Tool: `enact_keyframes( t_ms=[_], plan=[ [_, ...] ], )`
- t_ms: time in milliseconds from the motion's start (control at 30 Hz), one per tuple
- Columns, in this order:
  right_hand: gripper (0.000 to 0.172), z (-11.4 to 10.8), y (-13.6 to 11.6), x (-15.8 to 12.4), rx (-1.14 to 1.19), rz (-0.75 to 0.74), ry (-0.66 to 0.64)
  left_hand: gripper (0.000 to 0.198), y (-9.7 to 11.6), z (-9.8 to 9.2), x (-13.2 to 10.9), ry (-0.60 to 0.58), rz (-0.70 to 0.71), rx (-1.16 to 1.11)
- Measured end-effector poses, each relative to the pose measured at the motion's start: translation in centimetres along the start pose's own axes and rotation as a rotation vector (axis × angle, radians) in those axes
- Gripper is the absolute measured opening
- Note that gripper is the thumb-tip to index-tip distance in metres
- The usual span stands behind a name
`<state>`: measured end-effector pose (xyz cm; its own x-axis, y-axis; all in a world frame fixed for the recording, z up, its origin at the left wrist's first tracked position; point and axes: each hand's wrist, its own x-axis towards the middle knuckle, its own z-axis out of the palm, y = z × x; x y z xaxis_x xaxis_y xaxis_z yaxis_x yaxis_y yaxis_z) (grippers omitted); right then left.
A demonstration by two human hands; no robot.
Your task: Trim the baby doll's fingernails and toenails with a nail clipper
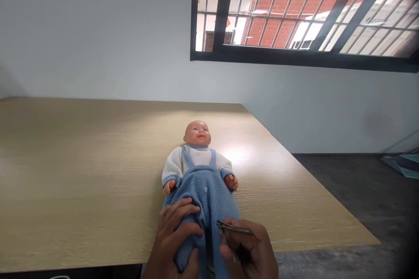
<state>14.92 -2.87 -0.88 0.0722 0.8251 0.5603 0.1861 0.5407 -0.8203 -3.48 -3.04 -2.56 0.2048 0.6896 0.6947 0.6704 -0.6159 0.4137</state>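
A baby doll in a white shirt and blue fleece overalls lies on its back on the wooden table, head away from me. My left hand is closed around the doll's left-side leg near the table's front edge. My right hand is closed on a small metal tool, which looks like a nail clipper, held against the doll's other leg. The doll's feet are hidden under my hands.
The table's right edge runs diagonally down to a dark floor. A pale wall stands behind, with a barred window at upper right. Something teal lies on the floor at far right.
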Motion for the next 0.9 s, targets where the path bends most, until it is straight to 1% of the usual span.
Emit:
enact_keyframes(
  t_ms=[67, 200, 367, 433, 500, 567, 667, 833, 900],
  plan=[
    [0.03, 0.2, 0.3, 1.2, -0.006, -0.02, -0.044, 0.022, -0.3, 0.2, 0.5, -0.006, -0.036, 0.004],
    [0.02, 1.0, 0.9, 3.6, -0.04, -0.087, -0.075, 0.019, -1.1, 0.4, 1.6, -0.038, -0.117, 0.013],
    [0.018, 1.8, 1.2, 5.4, -0.015, 0.028, -0.172, 0.017, -1.4, 0.3, 3.0, -0.121, -0.247, -0.034],
    [0.019, 2.0, 1.2, 5.9, -0.045, 0.046, -0.195, 0.017, -1.3, 0.0, 3.7, -0.144, -0.275, -0.06],
    [0.019, 2.1, 1.0, 6.5, -0.1, 0.035, -0.211, 0.018, -1.4, -0.3, 4.4, -0.167, -0.289, -0.076],
    [0.018, 2.3, 1.1, 7.3, -0.154, 0.012, -0.253, 0.019, -1.7, -0.5, 5.2, -0.219, -0.293, -0.083],
    [0.018, 2.7, 1.6, 9.0, -0.203, -0.005, -0.315, 0.021, -2.9, -0.4, 6.4, -0.295, -0.301, -0.078],
    [0.022, 3.7, 2.9, 11.9, -0.212, 0.027, -0.352, 0.024, -5.2, 1.0, 8.0, -0.271, -0.288, -0.033],
    [0.024, 3.7, 3.0, 12.5, -0.211, 0.038, -0.377, 0.022, -5.6, 1.0, 8.5, -0.279, -0.262, -0.023]
  ],
)
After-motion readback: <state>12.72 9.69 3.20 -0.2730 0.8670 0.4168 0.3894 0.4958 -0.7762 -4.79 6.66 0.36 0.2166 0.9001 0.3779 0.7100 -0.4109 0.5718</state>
